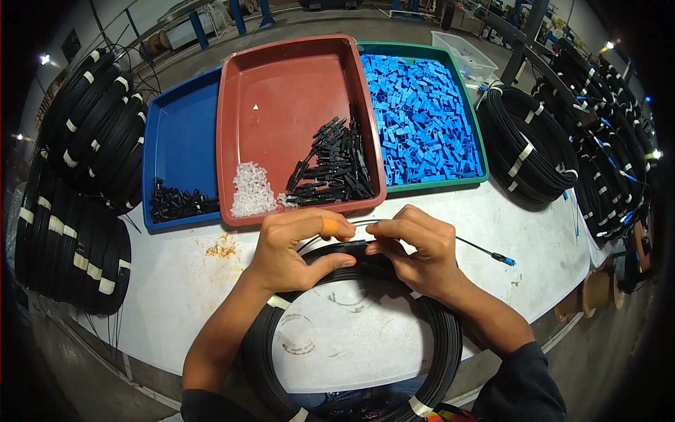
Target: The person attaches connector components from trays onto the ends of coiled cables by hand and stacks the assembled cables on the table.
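Head view: a thin black cable end (365,222) is pinched between both hands at the middle of the white table (176,281); its long axis runs left to right, and it continues rightward to a small blue connector tip (503,259) lying on the table. The left hand (299,246) is closed on the cable, thumb and forefinger pressed together, an orange sleeve seen on one fingertip. The right hand (415,250) is likewise closed on it, fingers curled, just beside the left. Beneath both hands a large black cable coil (450,337) is laid flat, round, smooth and glossy, bound with pale tape bands.

Beyond the hands three shallow plastic trays are set side by side. The red tray (281,84) holds black connector parts (334,169) and a heap of small translucent white parts (252,190). The blue tray (179,126), to the left, holds a few black pieces (176,202). The green tray (467,119), to the right, is filled with blue blocks (422,119). Taped black coils are stacked at the left (70,232) and right (524,148) edges.
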### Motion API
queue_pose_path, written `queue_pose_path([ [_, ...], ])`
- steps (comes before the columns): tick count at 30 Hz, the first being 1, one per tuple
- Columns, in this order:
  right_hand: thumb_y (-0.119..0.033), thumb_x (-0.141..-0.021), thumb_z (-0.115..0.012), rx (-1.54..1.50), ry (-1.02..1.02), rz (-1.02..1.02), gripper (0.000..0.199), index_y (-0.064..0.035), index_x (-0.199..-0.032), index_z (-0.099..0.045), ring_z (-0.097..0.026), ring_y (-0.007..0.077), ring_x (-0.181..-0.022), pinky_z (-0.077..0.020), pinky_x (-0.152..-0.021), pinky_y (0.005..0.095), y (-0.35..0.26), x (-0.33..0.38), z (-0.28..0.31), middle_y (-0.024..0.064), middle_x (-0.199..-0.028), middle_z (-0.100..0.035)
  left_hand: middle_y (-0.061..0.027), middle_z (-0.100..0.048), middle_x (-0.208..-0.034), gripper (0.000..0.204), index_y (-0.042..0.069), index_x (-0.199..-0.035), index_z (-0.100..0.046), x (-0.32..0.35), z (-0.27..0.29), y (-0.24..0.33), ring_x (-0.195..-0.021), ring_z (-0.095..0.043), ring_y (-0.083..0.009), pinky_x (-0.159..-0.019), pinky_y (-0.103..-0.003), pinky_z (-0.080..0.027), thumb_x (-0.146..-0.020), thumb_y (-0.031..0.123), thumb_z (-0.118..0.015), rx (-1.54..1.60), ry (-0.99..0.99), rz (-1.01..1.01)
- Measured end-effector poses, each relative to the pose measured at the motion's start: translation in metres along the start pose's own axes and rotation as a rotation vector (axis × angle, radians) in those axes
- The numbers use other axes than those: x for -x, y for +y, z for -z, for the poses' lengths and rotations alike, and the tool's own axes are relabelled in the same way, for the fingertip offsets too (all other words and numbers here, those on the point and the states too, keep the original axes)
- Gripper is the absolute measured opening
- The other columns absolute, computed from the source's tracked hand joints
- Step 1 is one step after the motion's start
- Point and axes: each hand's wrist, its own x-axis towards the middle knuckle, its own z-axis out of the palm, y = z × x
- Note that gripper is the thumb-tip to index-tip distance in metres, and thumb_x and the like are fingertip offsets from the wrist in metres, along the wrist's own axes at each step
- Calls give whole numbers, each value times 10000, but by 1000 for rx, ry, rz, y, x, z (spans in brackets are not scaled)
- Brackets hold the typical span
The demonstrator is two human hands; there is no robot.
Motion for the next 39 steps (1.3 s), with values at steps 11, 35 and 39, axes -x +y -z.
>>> queue_pose_path([
  [11,-76,-788,-801,-44,-192,110,273,-36,-1042,-709,-713,304,-839,-576,-717,383,-4,-6,-4,124,-985,-720,-50,-747,-769,122,65,-760,-724,3,3,-2,-650,-699,-176,-627,-295,-497,-707,17,-823,-136,-46,-142],
  [35,16,-796,-730,-96,-303,29,165,0,-956,-693,-691,294,-753,-567,-667,364,-4,-10,2,135,-875,-677,-85,-728,-843,163,-41,-961,-718,-38,64,-29,-764,-668,-148,-719,-288,-513,-906,112,-701,-282,208,373],
  [39,20,-797,-737,-100,-287,-11,165,-1,-955,-692,-692,289,-758,-567,-670,361,-6,-9,1,132,-873,-678,-170,-746,-865,222,-39,-1000,-729,-39,63,-55,-749,-725,-250,-700,-349,-539,-831,98,-775,-602,3,465],
])
